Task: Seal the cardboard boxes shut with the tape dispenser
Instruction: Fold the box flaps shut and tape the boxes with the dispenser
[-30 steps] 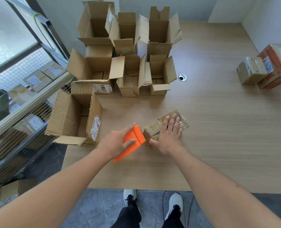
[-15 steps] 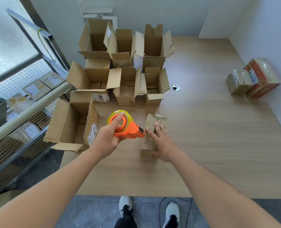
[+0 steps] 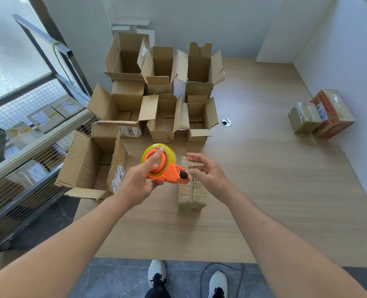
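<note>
A small closed box [image 3: 192, 190] lies on the surface [image 3: 264, 190] just in front of the person, long side running away from them, its top flaps meeting along a centre seam. It is plain brown corrugated card, scuffed and a little crumpled at the far end; whether tape already covers the seam is hard to tell.

The left hand [image 3: 139, 181] holds the dispenser [image 3: 167, 171] above the box's near-left part, fingers curled round the orange plastic frame and one finger across the hub of the glossy yellowish tape roll. Its toothed cutter end points right, towards the right hand [image 3: 208, 173], which hovers over the box with fingers spread and loosely bent, gripping nothing.

This looks like the step of readying the tape. The next move likely calls for the right hand to find the free tape end at the cutter, or steady the box, while the dispenser comes down onto the seam.

Behind stand many open boxes [image 3: 163, 112], flaps up, stiff and matte. Far right, two sealed boxes [image 3: 320, 115] sit together, shiny with tape.
</note>
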Demonstrator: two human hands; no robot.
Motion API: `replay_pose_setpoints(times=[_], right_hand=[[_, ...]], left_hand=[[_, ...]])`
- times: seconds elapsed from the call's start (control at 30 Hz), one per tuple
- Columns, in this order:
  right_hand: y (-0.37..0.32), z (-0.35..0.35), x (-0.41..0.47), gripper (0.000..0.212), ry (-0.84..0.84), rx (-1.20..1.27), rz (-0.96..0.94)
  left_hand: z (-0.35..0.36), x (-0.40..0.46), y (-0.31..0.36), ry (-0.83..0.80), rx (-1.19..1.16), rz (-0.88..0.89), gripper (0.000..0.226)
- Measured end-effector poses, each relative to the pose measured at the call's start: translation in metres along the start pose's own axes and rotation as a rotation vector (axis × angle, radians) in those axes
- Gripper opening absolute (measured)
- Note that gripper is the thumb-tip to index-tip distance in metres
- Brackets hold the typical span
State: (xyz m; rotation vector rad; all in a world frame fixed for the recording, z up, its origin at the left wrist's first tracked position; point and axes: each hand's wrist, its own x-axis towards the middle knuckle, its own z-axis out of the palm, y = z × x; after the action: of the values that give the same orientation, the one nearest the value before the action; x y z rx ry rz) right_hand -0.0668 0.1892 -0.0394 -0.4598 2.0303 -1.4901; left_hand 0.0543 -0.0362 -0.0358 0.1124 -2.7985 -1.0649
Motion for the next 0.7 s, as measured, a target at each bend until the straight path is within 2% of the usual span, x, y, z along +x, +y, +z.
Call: replay_pose_setpoints(times=[0.07,0.2,0.3,0.47,0.57,0.7], right_hand=[[-0.008,0.005,0.001,0.032,0.040,-0.043,-0.027],[-0.015,0.011,0.001,0.008,0.254,-0.045,-0.095],[-0.017,0.013,-0.004,0.006,0.297,0.045,-0.082],[-0.003,0.017,-0.015,0.009,0.379,0.080,0.046],[0.017,0.019,-0.032,0.007,0.406,0.096,0.174],[0.049,0.006,-0.060,0.011,0.513,0.099,0.306]], left_hand=[[-0.001,0.001,0.002,-0.016,-0.007,0.003,0.100],[-0.007,0.005,0.004,-0.051,-0.033,0.005,0.099],[-0.016,0.005,0.008,-0.154,-0.064,0.038,0.096],[-0.032,0.005,0.025,-0.431,0.167,0.173,0.078],[-0.030,0.003,0.031,-0.520,0.197,0.201,0.070],[-0.025,-0.009,0.014,-0.563,0.265,0.183,0.070]])
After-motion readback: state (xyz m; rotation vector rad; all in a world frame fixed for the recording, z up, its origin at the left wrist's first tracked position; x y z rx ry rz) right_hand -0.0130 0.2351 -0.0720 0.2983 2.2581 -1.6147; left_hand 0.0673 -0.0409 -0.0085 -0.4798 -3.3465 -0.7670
